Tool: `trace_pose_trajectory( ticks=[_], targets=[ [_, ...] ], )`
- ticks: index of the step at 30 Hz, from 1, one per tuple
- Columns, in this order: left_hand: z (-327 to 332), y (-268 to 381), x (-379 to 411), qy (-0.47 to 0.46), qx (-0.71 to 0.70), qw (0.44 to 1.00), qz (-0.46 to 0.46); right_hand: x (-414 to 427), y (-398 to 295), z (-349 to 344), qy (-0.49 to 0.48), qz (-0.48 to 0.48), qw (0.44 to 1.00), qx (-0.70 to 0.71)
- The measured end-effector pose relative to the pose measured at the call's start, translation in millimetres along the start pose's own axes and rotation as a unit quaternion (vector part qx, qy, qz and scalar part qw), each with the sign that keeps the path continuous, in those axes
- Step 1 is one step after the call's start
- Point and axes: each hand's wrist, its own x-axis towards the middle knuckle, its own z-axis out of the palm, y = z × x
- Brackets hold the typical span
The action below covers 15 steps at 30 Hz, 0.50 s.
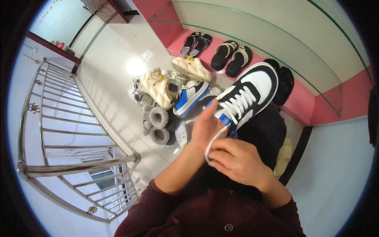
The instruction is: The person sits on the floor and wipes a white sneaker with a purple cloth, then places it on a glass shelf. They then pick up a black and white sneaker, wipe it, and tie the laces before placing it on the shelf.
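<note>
My left hand (206, 127) holds a white, black and blue sneaker (241, 96) from its heel end, with the toe pointing up and to the right. White laces (240, 103) criss-cross its front, and a blue tongue tab (225, 119) bears a flower-like mark. One loose end of the white lace (213, 140) curves down from the tab to my right hand (237, 160), which pinches it between thumb and fingers. Beyond my left hand, a matching blue, white and black sneaker (191, 97) lies among other footwear.
Cream padded clogs (155, 89), grey fur-lined shoes (160, 117) and a white perforated clog (181, 134) crowd the tiled floor. Black sandals (225, 54) stand on a pink shelf unit with glass shelves (251, 26). A stainless steel railing (80, 167) runs at left; a yellow slipper (283, 157) lies right.
</note>
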Motion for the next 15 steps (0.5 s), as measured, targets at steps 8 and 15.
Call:
trace_pose_trajectory(
  ticks=[8, 15],
  targets=[
    [-9.1, 0.2, -1.3, 0.006, 0.029, 1.000, 0.009, -1.1, 26.6, -7.7, 0.185, 0.195, 0.962, 0.055],
    [-5.3, -7.2, -3.5, -0.024, 0.051, 0.998, 0.009, -5.7, 34.1, -11.0, 0.122, 0.226, 0.961, 0.100]
  ],
)
